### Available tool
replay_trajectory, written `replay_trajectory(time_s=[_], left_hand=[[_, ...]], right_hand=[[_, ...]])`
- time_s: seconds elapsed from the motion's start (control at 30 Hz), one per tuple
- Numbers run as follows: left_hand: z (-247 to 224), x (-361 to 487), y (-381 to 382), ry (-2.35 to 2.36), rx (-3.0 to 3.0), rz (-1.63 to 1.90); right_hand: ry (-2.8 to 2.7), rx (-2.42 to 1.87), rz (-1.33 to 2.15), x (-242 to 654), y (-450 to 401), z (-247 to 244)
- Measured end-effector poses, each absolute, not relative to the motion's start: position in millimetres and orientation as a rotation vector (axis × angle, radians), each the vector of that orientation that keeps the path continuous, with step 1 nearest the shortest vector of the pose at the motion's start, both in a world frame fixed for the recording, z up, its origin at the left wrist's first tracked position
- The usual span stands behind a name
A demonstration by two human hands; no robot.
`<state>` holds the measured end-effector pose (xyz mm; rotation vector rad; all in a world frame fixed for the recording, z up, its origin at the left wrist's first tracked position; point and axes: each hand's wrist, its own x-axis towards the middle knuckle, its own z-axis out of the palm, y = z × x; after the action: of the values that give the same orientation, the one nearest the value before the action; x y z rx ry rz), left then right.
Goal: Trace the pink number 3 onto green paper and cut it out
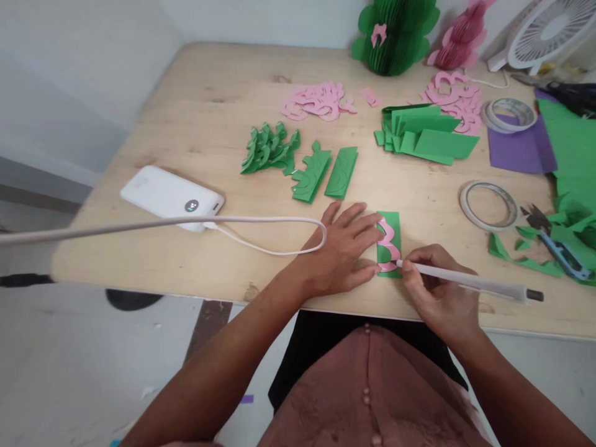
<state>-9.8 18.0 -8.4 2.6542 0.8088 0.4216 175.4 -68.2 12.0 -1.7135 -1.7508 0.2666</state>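
Note:
My right hand [440,292] grips a white pen [479,282] with a dark end cap. The pen's tip meets the edge of a pink paper cutout [387,239] with a curvy outline. That cutout lies flat on a small green paper rectangle [395,221] near the table's front edge. With fingers spread, my left hand [342,251] rests on the table, its fingertips at the left edge of the cutout and rectangle. Beyond it lie two green folded papers [342,172] with drawn outlines, one partly cut, beside a pile of green cutouts [270,149].
A white power bank [170,195] with a cable lies left. Pink cutouts [319,100], a stack of green strips [423,133], tape rolls [488,206] and a blue-handled cutter [561,248] among green scraps are further off. Green and pink honeycomb paper shapes [395,37] and a fan [549,31] stand behind.

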Motion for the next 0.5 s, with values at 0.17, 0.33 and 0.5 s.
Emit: replay_trajectory(time_s=[0.17,0.33,0.5], left_hand=[[-7.8,-10.0,18.1,0.806,2.653,0.421],[-7.7,-10.0,17.9,0.806,2.660,0.424],[-8.2,-10.0,17.3,0.814,2.664,0.421]], right_hand=[[-1.700,-1.692,0.321,176.3,-68.1,11.6],[-1.597,-1.650,0.448,174.6,-65.2,11.1],[-1.609,-1.627,0.510,173.8,-63.5,10.7]])
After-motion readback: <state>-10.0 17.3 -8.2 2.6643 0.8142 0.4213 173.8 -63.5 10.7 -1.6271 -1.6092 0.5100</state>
